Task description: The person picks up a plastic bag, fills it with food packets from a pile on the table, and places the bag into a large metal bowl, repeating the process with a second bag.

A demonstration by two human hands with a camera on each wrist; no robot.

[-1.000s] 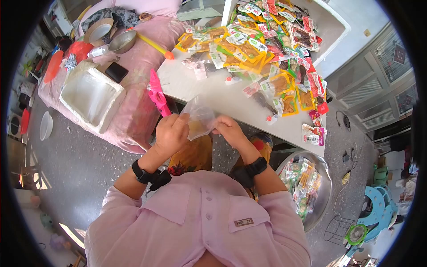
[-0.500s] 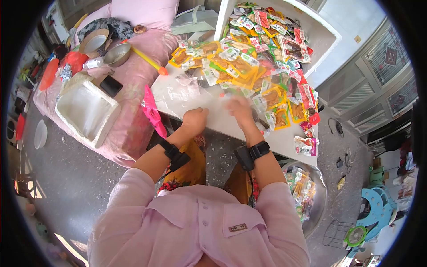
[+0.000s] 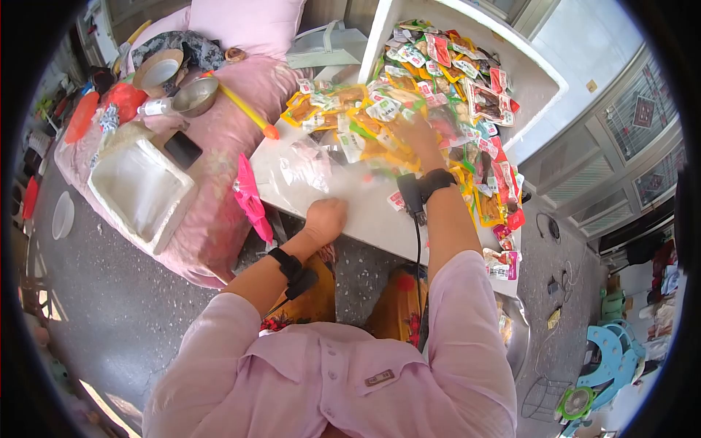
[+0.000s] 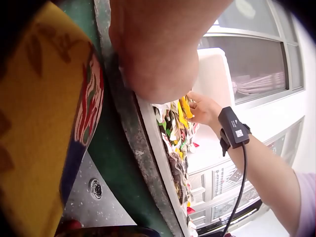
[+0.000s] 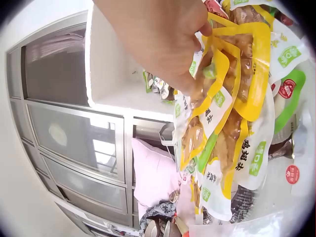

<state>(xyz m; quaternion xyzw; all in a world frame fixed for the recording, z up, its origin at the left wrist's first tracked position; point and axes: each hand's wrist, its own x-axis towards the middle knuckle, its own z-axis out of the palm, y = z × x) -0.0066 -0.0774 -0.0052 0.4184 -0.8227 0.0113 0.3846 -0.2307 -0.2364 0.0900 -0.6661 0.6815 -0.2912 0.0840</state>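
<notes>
My left hand (image 3: 326,217) is at the near edge of the white table (image 3: 369,231), fingers curled on the end of a clear plastic bag (image 3: 305,172). The bag spreads flat and shiny over the tabletop beyond that hand. Farther out, my right hand (image 3: 420,137), blurred in the head view, is in the heap of sealed food packets. In the right wrist view its thumb and fingers pinch a yellow-edged food packet (image 5: 217,84), with brown pieces showing through the film. More yellow-edged packets (image 5: 256,74) overlap around it.
A white foam box (image 3: 537,80) full of colourful packets stands tipped at the back. To the left, a pink-covered bed (image 3: 219,157) carries an empty-looking foam box (image 3: 142,197), bowls and a phone (image 3: 182,150). A pink umbrella (image 3: 250,197) leans by the table. A metal basin (image 3: 520,343) sits lower right.
The clear bag came down from between both hands onto the table, its end staying with the left hand. The right hand moved away forward and right into the yellow-edged packets.
</notes>
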